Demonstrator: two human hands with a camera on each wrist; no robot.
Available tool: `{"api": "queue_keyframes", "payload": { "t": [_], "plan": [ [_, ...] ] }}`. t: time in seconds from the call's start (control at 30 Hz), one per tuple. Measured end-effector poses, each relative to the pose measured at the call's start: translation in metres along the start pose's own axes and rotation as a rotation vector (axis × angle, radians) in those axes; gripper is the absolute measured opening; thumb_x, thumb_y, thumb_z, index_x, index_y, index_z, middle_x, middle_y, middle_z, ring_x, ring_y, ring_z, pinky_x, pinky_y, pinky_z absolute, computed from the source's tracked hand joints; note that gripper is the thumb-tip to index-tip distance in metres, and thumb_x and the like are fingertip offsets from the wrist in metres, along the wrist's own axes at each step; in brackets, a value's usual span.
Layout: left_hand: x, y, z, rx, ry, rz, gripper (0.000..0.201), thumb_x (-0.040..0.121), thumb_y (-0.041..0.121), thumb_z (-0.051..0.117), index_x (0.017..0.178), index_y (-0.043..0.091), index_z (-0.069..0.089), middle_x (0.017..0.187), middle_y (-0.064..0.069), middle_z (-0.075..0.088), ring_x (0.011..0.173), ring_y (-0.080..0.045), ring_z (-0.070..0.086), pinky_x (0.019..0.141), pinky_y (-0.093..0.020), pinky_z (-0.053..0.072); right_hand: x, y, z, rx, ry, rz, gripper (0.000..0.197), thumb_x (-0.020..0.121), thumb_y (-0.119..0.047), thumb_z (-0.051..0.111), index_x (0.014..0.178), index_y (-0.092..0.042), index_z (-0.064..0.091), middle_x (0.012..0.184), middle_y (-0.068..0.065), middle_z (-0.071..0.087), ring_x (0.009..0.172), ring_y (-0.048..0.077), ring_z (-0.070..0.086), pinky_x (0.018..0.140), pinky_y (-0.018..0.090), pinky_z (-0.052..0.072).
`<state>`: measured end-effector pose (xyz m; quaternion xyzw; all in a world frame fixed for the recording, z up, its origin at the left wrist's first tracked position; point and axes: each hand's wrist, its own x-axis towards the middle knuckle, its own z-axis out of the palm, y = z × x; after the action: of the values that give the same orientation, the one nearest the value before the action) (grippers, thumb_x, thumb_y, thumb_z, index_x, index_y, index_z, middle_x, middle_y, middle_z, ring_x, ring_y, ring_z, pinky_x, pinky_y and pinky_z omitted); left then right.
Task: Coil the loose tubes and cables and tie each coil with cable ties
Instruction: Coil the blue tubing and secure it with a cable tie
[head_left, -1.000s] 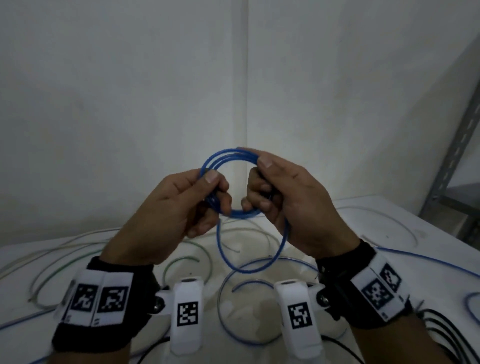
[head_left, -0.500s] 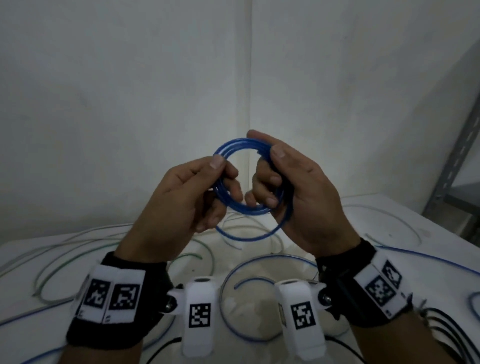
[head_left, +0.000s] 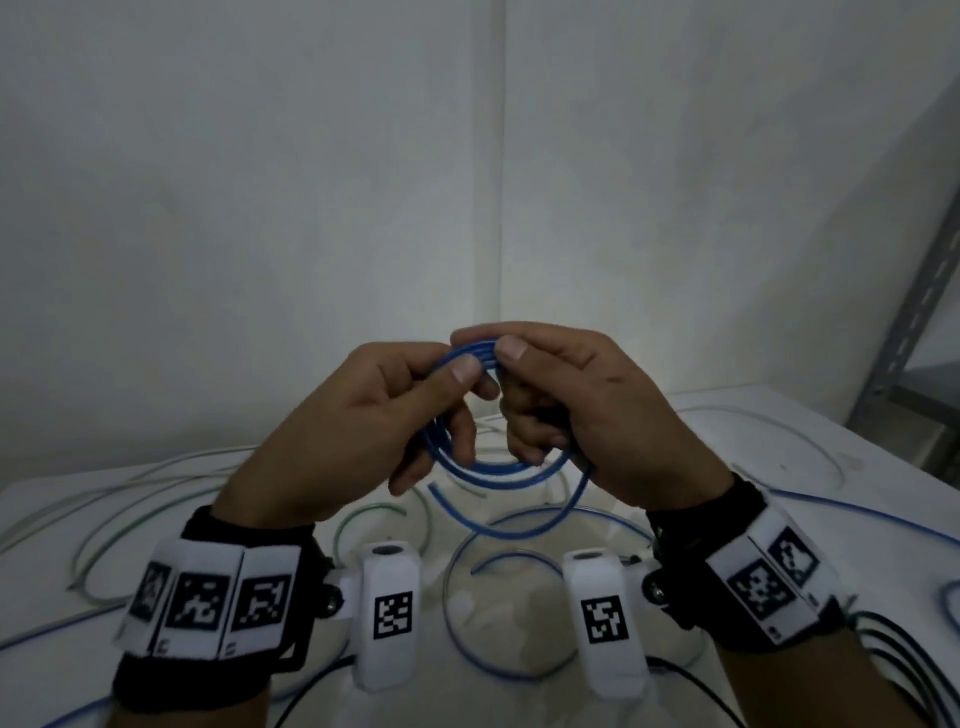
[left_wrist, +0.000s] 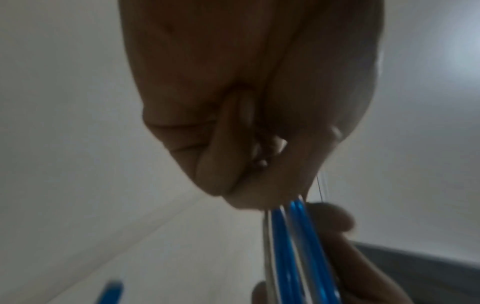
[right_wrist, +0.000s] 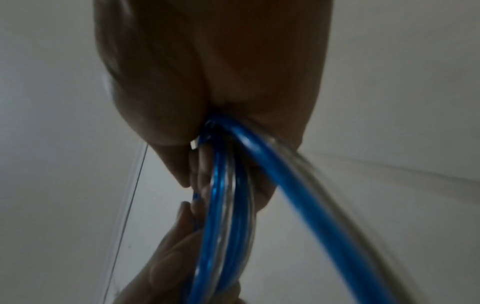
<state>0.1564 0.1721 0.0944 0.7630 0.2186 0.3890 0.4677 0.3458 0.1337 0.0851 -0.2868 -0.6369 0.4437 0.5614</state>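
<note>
Both hands hold one thing: the left hand (head_left: 358, 431) and the right hand (head_left: 587, 415) each curl fingers and thumb round a small coil of glossy blue plastic tube (head_left: 488, 467), raised above the table and in front of the wall corner. The thumbs pinch the top of the coil close together, the left hand on its left side and the right hand on its right side. The turns lie bundled at the top and spread apart along the lower arc, where a short free end (head_left: 441, 496) sticks out toward the lower left. Judged from this, the coiling step is nearly finished and the tying step has not begun; no cable tie can be made out in any view. The next move calls for tucking the free end into the bundle, passing the whole coil to one hand without letting the springy turns open, and freeing the other hand to fetch a tie. Below, the white table (head_left: 779, 431) carries more loose tubes: pale green ones (head_left: 93, 525) at left, blue ones (head_left: 457, 618) near centre, black cables (head_left: 904, 660) at near right.
</note>
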Motion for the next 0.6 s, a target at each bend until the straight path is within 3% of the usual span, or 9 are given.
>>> {"api": "queue_keyframes", "payload": {
  "t": [0.13,0.3,0.47,0.6],
  "plan": [
    [0.005,-0.001,0.007,-0.066,0.158,0.107,0.031,0.101,0.030,0.044,0.090,0.007,0.061,0.064,-0.007,0.061,0.035,-0.014,0.033,0.036,-0.018,0.029,0.002,-0.002,0.005,0.195,0.079,-0.062,0.035,0.106,-0.024,0.045,0.131,-0.007,0.064,0.071,0.000,0.037,0.055,0.014,0.031,0.057,0.029,0.041],
    [-0.001,0.001,-0.002,-0.037,0.027,-0.003,0.034,0.096,0.035,0.048,0.089,0.006,0.065,0.071,-0.013,0.068,0.034,-0.015,0.037,0.037,-0.017,0.029,0.001,0.001,-0.004,-0.002,0.079,-0.035,0.033,0.108,-0.018,0.044,0.127,-0.003,0.067,0.063,-0.002,0.034,0.053,0.016,0.028,0.055,0.029,0.040],
    [0.006,-0.001,0.008,-0.172,0.183,0.090,0.030,0.098,0.035,0.046,0.090,0.009,0.061,0.071,-0.005,0.063,0.034,-0.013,0.037,0.037,-0.018,0.023,0.002,-0.001,0.006,0.238,0.109,-0.119,0.036,0.103,-0.019,0.047,0.134,-0.008,0.062,0.069,0.001,0.037,0.054,0.014,0.034,0.059,0.030,0.043],
    [0.002,0.000,0.003,-0.166,0.075,0.005,0.032,0.095,0.035,0.049,0.094,0.008,0.066,0.074,-0.009,0.065,0.032,-0.015,0.036,0.036,-0.017,0.025,0.002,0.002,0.000,0.083,0.102,-0.082,0.032,0.107,-0.015,0.046,0.131,-0.007,0.065,0.062,0.001,0.030,0.051,0.015,0.027,0.054,0.030,0.041]
  ]
}}
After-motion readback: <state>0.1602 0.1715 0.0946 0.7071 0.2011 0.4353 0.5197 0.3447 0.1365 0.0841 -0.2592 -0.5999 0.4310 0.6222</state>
